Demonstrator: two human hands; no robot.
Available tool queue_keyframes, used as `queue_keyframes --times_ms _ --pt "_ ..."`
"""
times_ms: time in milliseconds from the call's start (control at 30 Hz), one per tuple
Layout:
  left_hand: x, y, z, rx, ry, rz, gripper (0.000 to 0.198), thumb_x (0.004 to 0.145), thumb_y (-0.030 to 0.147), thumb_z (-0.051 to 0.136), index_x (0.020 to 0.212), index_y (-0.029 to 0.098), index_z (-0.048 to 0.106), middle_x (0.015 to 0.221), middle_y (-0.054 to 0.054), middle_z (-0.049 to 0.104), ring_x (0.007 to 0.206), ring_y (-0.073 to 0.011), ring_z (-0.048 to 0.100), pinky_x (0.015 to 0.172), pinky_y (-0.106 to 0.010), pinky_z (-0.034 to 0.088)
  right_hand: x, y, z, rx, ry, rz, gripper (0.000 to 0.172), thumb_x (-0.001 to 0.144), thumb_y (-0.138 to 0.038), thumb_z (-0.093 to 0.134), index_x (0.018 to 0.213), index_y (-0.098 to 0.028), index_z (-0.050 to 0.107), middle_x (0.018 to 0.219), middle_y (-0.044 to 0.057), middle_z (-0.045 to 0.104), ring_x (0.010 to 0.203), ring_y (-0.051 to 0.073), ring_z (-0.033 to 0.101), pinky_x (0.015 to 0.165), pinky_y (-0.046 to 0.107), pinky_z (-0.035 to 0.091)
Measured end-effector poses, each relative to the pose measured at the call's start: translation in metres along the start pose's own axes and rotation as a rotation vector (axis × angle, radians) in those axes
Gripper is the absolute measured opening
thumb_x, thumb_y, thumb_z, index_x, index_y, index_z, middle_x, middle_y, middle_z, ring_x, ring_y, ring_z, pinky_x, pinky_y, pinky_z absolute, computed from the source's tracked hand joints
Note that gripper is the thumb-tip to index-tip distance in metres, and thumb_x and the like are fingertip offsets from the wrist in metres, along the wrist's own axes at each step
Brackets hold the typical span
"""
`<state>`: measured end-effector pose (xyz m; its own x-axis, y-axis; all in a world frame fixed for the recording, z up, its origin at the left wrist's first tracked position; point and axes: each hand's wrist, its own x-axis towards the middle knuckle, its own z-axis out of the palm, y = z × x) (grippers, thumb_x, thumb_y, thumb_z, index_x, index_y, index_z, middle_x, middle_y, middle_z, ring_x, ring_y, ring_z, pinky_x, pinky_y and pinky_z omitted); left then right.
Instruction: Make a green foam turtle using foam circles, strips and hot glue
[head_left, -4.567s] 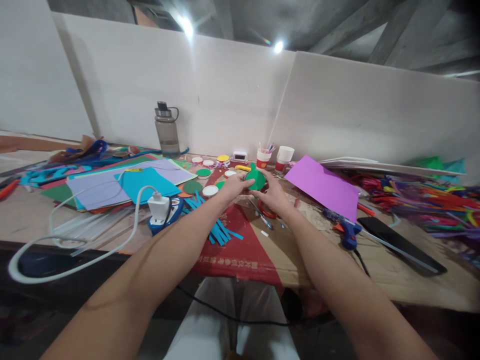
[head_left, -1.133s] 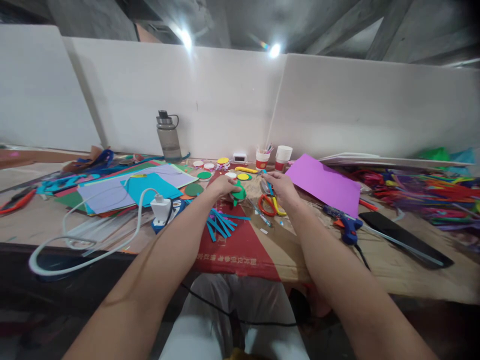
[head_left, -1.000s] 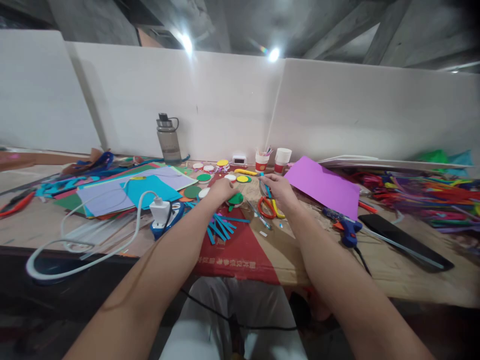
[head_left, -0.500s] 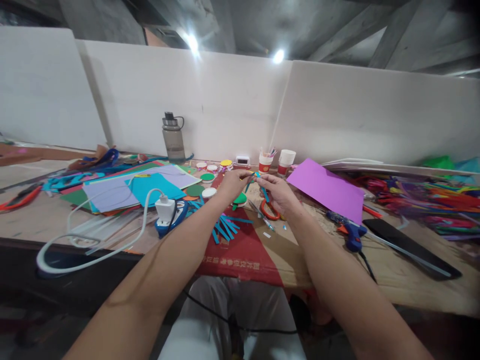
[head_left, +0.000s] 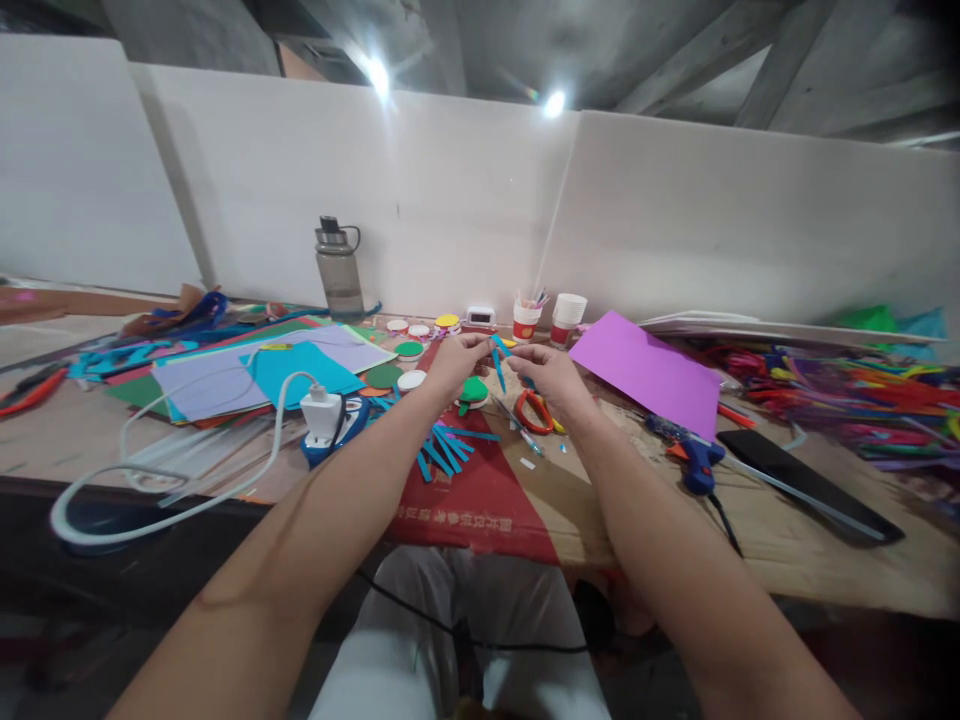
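My left hand and my right hand meet above the middle of the table, both pinching a thin blue paper strip that hangs between their fingertips. Just below the hands lies a green paper circle on the red cardboard. More blue strips are fanned out on the cardboard nearer to me. Red-handled scissors lie right under my right hand.
Stacked coloured sheets and a white charger with cable lie left. A grey water bottle and paper cups stand at the back. Right are a purple sheet, blue glue gun, black phone, and pipe cleaners.
The green circle I held earlier now lies on the table. My right hand picked up a blue strip, and both hands have come together to hold it.
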<state>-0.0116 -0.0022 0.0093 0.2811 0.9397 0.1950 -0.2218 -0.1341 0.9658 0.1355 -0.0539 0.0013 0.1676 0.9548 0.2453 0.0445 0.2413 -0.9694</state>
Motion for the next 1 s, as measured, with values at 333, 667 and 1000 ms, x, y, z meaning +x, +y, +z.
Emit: queue_keyframes --times_ms 333,667,1000 --pt "-0.001 0.006 0.003 -0.136 0.053 -0.089 0.014 0.074 0.02 0.078 0.071 0.014 0.065 0.06 0.0 0.064 0.051 -0.0072 0.057 0.049 -0.018 0.044 -0.001 0.002 0.0 -0.073 -0.065 0.028 0.025 0.062 -0.042 0.074 0.067 -0.018 0.068 0.063 -0.001 0.061 0.052 0.007 0.042 0.051 0.023 0.034" --pt "0.001 0.011 0.0 -0.383 0.096 -0.128 0.004 0.084 0.017 0.069 0.081 0.015 0.067 0.071 -0.002 0.071 0.056 -0.0068 0.061 0.05 -0.017 0.046 -0.003 0.0 0.002 0.086 -0.044 0.228 0.036 0.089 -0.05 0.054 0.084 -0.017 0.068 0.088 0.007 0.067 0.058 0.009 0.052 0.05 0.022 0.042" --pt "0.001 0.008 0.002 -0.339 0.079 -0.08 0.009 0.077 0.018 0.076 0.077 0.013 0.068 0.065 0.001 0.065 0.055 -0.0051 0.058 0.048 -0.015 0.039 -0.007 -0.009 0.01 -0.004 0.002 0.138 0.024 0.088 -0.042 0.057 0.093 -0.02 0.064 0.102 0.005 0.065 0.06 0.008 0.056 0.037 0.017 0.031"
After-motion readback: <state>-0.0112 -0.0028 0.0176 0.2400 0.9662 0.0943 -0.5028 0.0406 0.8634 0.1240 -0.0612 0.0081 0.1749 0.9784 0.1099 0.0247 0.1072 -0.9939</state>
